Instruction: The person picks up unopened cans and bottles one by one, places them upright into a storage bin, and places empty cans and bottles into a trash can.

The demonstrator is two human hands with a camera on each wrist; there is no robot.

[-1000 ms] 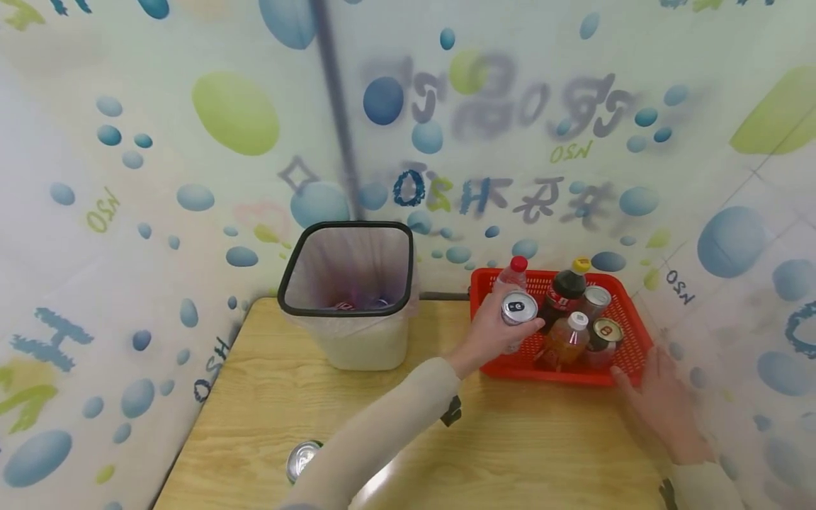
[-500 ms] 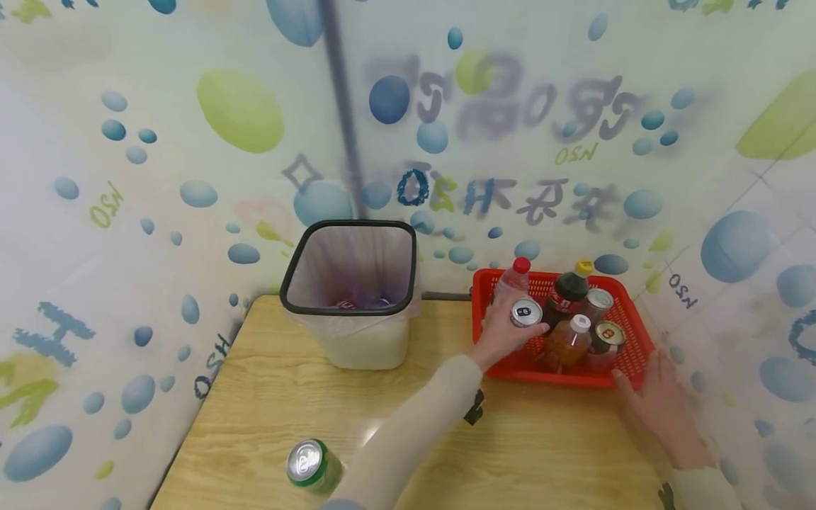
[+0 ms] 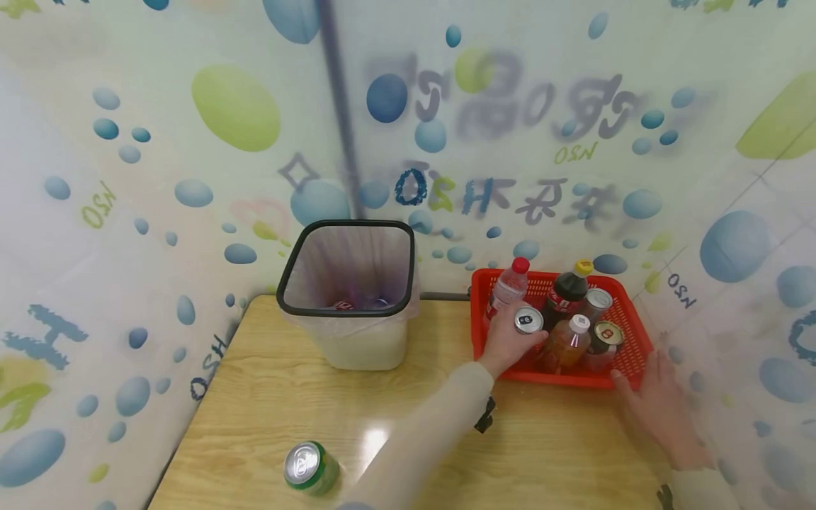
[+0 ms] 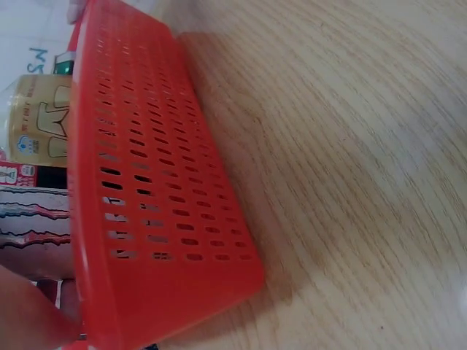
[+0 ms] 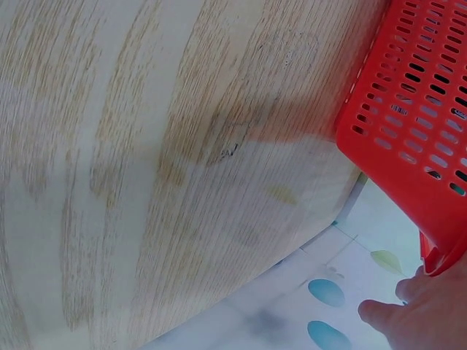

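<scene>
In the head view, my left hand (image 3: 508, 342) grips a silver-topped can (image 3: 528, 320) at the left part of the red basket (image 3: 487, 368). The left wrist view shows this can's pale side (image 4: 33, 226) with dark wavy lines, and my fingers (image 4: 29, 310) beside it. Around it in the basket stand a red-capped clear bottle (image 3: 508, 288), a yellow-capped cola bottle (image 3: 564, 292), a white-capped bottle of amber drink (image 3: 567, 341), and two more cans, one silver-topped (image 3: 596, 301), one gold-topped (image 3: 607, 335). My right hand (image 3: 663, 407) lies at the basket's right edge, fingers extended.
A bin (image 3: 366, 347) with a black rim and clear liner stands left of the basket, with some items inside. Nearer on the wooden table (image 3: 255, 397) stands a green can (image 3: 311, 467). Patterned walls (image 3: 510, 142) close off the back and sides.
My left hand has shifted right and slightly lower into the basket with the can. More of the red-capped bottle shows, and the green can is uncovered by my sleeve. My right hand stays put.
</scene>
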